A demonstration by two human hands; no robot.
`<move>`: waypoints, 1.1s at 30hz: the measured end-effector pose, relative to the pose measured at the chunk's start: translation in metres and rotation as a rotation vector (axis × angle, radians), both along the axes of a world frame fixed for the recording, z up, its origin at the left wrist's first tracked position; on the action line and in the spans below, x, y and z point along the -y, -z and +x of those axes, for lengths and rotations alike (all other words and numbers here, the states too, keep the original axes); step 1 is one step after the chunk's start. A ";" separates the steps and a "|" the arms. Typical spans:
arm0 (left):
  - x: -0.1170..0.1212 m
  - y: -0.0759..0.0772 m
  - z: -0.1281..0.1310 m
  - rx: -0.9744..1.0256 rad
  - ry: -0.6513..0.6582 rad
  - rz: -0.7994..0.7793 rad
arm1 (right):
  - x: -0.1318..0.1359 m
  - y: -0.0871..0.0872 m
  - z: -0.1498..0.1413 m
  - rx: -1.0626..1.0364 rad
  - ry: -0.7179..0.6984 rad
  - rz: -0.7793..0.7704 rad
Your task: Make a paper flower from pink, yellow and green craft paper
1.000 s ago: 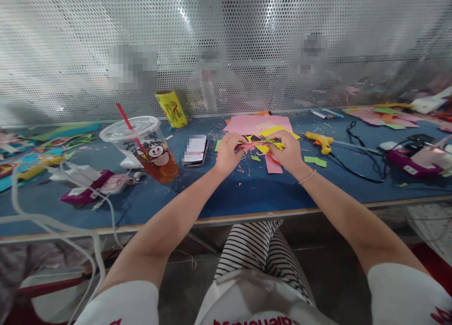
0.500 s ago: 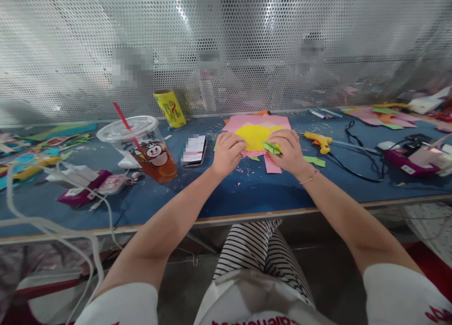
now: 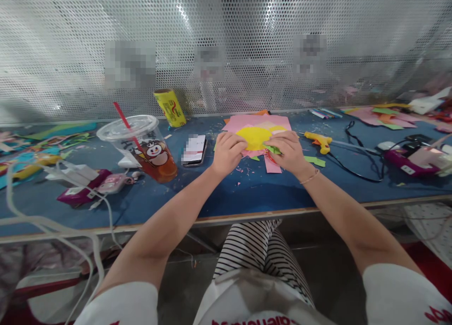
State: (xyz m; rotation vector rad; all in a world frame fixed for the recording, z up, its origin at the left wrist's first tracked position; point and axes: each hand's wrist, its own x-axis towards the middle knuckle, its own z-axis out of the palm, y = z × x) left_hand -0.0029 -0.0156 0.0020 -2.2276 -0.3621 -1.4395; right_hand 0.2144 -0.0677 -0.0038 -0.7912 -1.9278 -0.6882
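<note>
A rounded piece of yellow paper (image 3: 253, 138) is held between my two hands, above a pile of pink paper (image 3: 259, 121). My left hand (image 3: 228, 153) pinches its left edge, fingers closed. At the right edge, my right hand (image 3: 287, 150) is closed on the yellow paper and also has a small green paper piece (image 3: 272, 149) under its fingertips. A pink strip (image 3: 272, 166) lies just below, and a green scrap (image 3: 315, 161) is beside my right wrist. Whether the green piece is stuck to the yellow paper, I cannot tell.
Left of my hands are a phone (image 3: 194, 150), a plastic cup of tea (image 3: 155, 155) and a leaning yellow tube (image 3: 171, 109). On the right lies a yellow glue gun (image 3: 319, 140) with its black cord. Power strips (image 3: 84, 188) and cables sit at the left. A perforated metal screen (image 3: 240, 47) stands behind.
The yellow paper has tilted flatter, so less of its face shows. My right fingers have shifted slightly left over the green piece, covering more of it. My left hand has barely moved.
</note>
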 end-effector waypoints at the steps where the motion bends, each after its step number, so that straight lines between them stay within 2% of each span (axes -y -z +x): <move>1: 0.000 0.000 0.000 -0.003 -0.009 -0.002 | 0.000 0.000 0.000 -0.005 -0.026 0.007; 5: 0.000 0.000 -0.001 -0.016 -0.044 -0.013 | -0.001 0.000 -0.002 -0.036 -0.076 -0.058; 9: 0.001 -0.001 -0.001 -0.034 -0.042 -0.004 | -0.002 -0.001 -0.004 -0.109 -0.060 -0.168; 12: 0.002 -0.003 -0.001 -0.036 -0.023 0.017 | -0.002 -0.003 -0.005 -0.142 -0.032 -0.173; 20: 0.003 -0.003 -0.002 -0.081 -0.077 0.007 | -0.001 0.002 0.000 -0.033 0.017 -0.134; 23: 0.001 -0.005 -0.006 -0.175 -0.132 -0.018 | 0.000 -0.001 -0.001 0.014 0.045 -0.191; 26: -0.003 -0.009 -0.010 -0.346 -0.213 -0.038 | -0.002 -0.010 0.003 0.164 0.073 -0.306; 29: -0.007 -0.011 -0.013 -0.495 -0.304 -0.100 | -0.008 -0.018 0.031 0.170 0.237 -0.438; 33: -0.010 -0.009 -0.010 -0.667 -0.331 -0.299 | -0.019 -0.010 0.107 -0.244 0.740 -0.635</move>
